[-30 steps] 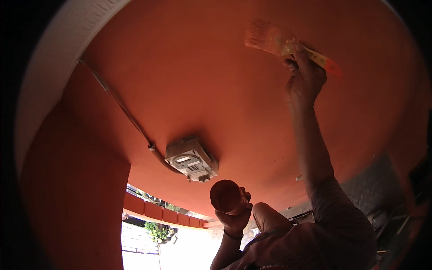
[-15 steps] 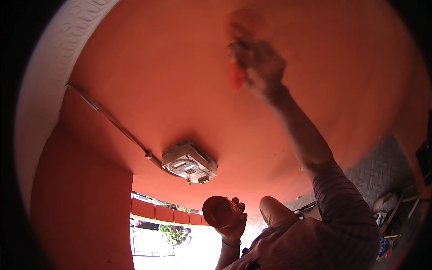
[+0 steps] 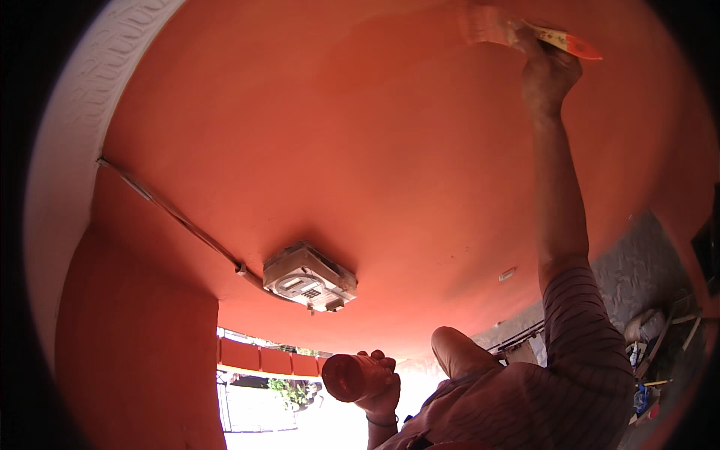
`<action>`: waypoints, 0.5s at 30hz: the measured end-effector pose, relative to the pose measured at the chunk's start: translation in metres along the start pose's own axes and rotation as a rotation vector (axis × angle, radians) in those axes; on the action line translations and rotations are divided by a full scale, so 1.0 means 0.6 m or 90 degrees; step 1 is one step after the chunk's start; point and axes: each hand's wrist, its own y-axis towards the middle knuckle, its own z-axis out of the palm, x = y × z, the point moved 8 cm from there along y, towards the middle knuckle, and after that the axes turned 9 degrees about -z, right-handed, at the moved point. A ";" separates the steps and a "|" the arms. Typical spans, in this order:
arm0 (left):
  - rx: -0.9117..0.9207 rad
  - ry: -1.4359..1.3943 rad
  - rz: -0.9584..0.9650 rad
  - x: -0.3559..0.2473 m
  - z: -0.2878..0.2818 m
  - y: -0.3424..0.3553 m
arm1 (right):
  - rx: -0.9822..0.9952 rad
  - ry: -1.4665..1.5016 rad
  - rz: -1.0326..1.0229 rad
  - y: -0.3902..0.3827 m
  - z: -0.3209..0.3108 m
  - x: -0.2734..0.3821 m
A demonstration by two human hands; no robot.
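Paintbrush (image 3: 553, 36) clasped in my right hand (image 3: 553, 75), red cup (image 3: 352, 378) in my left hand (image 3: 384, 396), fingers closed around both; overtilting the cup might, I judge, cause spills.

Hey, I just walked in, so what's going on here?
A person's right hand holds a paintbrush up high, its bristles apparently against the orange wall. A darker patch shows left of the paintbrush. The left hand grips a cup-shaped container lower down. A meter-like box is mounted on the wall.
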 end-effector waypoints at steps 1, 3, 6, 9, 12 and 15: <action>0.025 -0.017 -0.008 -0.006 -0.009 -0.007 | -0.005 -0.005 -0.009 0.022 -0.020 -0.008; 0.018 -0.018 0.012 -0.020 -0.030 -0.024 | -0.011 -0.033 -0.013 0.058 -0.063 -0.023; 0.035 0.011 0.035 -0.029 -0.032 -0.039 | -0.012 -0.076 -0.035 0.114 -0.126 -0.034; 0.058 0.009 0.039 -0.038 -0.029 -0.048 | 0.002 -0.056 -0.117 0.145 -0.149 -0.031; 0.109 -0.056 -0.034 -0.029 -0.003 -0.027 | 0.051 -0.074 -0.161 0.142 -0.149 -0.072; 0.034 0.075 0.042 -0.061 -0.029 -0.030 | 0.214 -0.509 -0.476 0.023 0.008 0.014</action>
